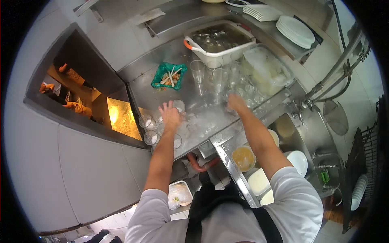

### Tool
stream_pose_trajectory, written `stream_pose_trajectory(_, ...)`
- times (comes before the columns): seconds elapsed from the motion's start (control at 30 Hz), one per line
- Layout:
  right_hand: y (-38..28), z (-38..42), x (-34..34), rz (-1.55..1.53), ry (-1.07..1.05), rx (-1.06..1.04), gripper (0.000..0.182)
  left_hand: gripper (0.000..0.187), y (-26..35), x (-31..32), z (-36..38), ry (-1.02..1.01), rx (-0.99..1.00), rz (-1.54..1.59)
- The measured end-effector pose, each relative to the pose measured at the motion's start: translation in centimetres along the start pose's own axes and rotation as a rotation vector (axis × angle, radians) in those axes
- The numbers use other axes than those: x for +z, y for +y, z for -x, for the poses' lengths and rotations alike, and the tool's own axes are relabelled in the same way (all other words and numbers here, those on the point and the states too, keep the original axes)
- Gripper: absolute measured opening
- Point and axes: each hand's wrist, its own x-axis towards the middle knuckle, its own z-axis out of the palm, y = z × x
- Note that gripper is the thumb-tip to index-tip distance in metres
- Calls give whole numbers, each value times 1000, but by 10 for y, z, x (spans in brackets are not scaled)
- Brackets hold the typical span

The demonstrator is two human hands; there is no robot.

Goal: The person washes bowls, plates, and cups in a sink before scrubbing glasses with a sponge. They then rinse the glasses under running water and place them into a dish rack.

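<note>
My left hand [171, 116] is over the steel counter with its fingers spread, beside a clear drinking glass [178, 106] near its thumb. Several more glasses [150, 137] stand around and below that wrist, by the wall opening. Farther right, my right hand [235, 102] is closed around a drinking glass [231, 94], which its fingers partly hide. Just beyond it, several clear glasses [219, 77] stand upright in a group. One taller glass [197, 72] is at the left of this group.
A white tub [221, 54] of dark water with utensils stands behind the glasses. Left of it sits a green-lined basket [155, 83] of scraps. A clear plastic container [269, 67] is at right, near the faucet [304, 103]. Stacked plates [295, 31] rest on the shelf.
</note>
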Motion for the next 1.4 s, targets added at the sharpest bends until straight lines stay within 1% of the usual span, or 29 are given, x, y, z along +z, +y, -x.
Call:
stream_pose_trajectory(0.07,1,6,1,11,25,-18,32,46,0,3,1,-64,-89,-40)
stream_pose_trajectory(0.17,1,16,-1,52,86,-74,29,57,36,-11,19,272,-159,16)
stream_pose_trajectory(0.2,1,21,0,71,107,-97,29,58,52,-13,24,309,-68,154)
stream_pose_trajectory(0.23,-3,32,0,-323,35,-6,28,59,71,-15,29,346,21,295)
stream_pose_trajectory(0.3,-15,63,-2,-1101,-112,176,27,48,110,-17,40,344,266,630)
stream_pose_trajectory(0.37,-34,110,-5,-1768,-196,253,27,46,136,-3,48,387,405,853)
stream_pose_trajectory(0.4,-35,124,-7,-1717,-205,167,29,45,145,4,52,401,473,966)
stream_pose_trajectory(0.5,-28,167,-1,-1575,-222,-56,34,35,168,11,64,305,282,1101)
stream_pose_trajectory(0.57,-17,190,-1,-1477,-229,-195,37,32,185,9,75,-166,-303,1481)
stream_pose_trajectory(0.6,-7,191,-4,-1071,-248,-373,37,32,196,7,77,-418,-608,1621)
stream_pose_trajectory(0.67,18,194,-6,-243,-287,-637,38,34,204,28,91,-657,-734,1615)
stream_pose_trajectory(0.7,16,202,-23,25,-278,-669,43,36,203,41,95,-773,-795,1603)
stream_pose_trajectory(0.8,15,214,-53,-136,-38,-724,43,40,199,73,96,-966,-799,1923)
stream_pose_trajectory(0.9,17,222,-95,-496,219,-648,40,38,187,90,98,-1188,-395,1938)
stream_pose_trajectory(0.93,22,219,-85,-477,236,-701,38,37,199,77,101,-1043,-524,1867)
stream_pose_trajectory(1.0,30,210,-51,-450,281,-799,34,35,232,28,111,-758,-755,1682)
stream_pose_trajectory(1.1,31,208,-64,-1169,-194,32,33,35,238,12,115,24,-97,1383)
stream_pose_trajectory(1.17,49,206,-35,-1550,-377,200,32,43,228,7,130,378,332,1107)
stream_pose_trajectory(1.2,55,196,-33,-1724,-459,271,31,49,226,3,124,567,547,948)
stream_pose_trajectory(1.23,44,204,-47,-1498,-354,292,31,60,218,8,121,539,634,942)
stream_pose_trajectory(1.27,36,206,-60,-1277,-352,213,31,64,211,14,121,452,616,980)
stream_pose_trajectory(1.33,29,202,-78,-839,-330,65,32,71,202,-3,119,272,589,1053)
stream_pose_trajectory(1.37,27,191,-78,-544,-145,-143,34,70,198,-13,117,195,520,1013)
stream_pose_trajectory(1.4,34,168,-74,-508,-17,-154,37,70,194,-28,114,120,450,970)
